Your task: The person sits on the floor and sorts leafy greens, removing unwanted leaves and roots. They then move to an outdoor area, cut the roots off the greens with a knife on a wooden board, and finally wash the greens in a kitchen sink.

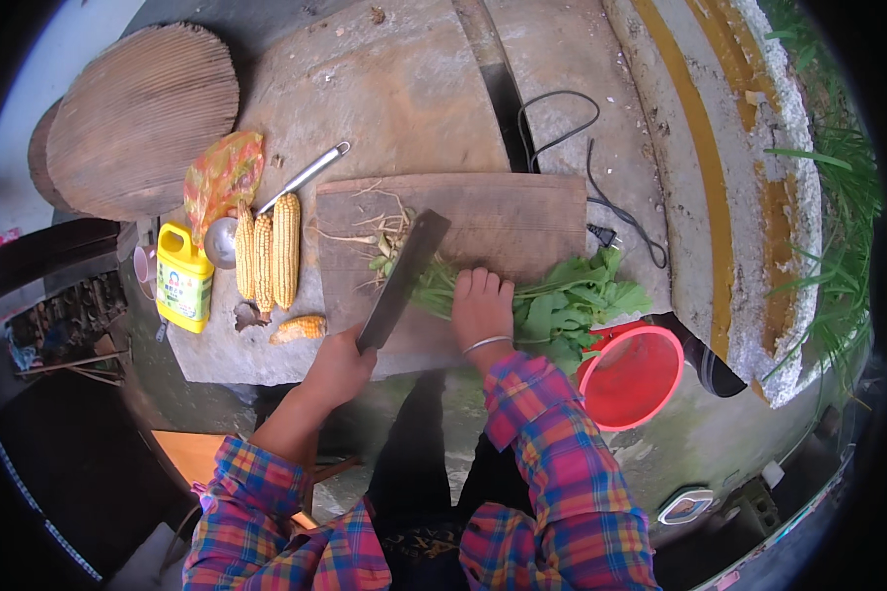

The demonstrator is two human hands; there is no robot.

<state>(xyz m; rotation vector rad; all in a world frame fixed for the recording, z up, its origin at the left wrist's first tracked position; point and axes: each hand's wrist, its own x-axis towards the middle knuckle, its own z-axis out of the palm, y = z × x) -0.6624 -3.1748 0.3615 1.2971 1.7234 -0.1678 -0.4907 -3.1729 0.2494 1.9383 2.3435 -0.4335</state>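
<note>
My left hand (338, 366) grips a kitchen cleaver (406, 277), whose broad dark blade slants up and to the right over a wooden chopping board (525, 210). Under my right hand (483, 310), the stems of a bunch of leafy greens (554, 306) are pressed to the board. The leaves spread right, past the board's edge and partly over the rim of a red plastic bucket (628, 380). Just left of the blade lie pale roots with short stem ends (388, 240). The cleaver's handle is hidden in my fist.
Left of the board lie three corn cobs (264, 255), a corn piece (299, 329), a metal ladle (307, 177), a yellow jug (185, 281) and a plastic bag (225, 173). A black cord's plug (604, 236) rests by the board's right edge. A round slatted wooden lid (144, 122) stands behind.
</note>
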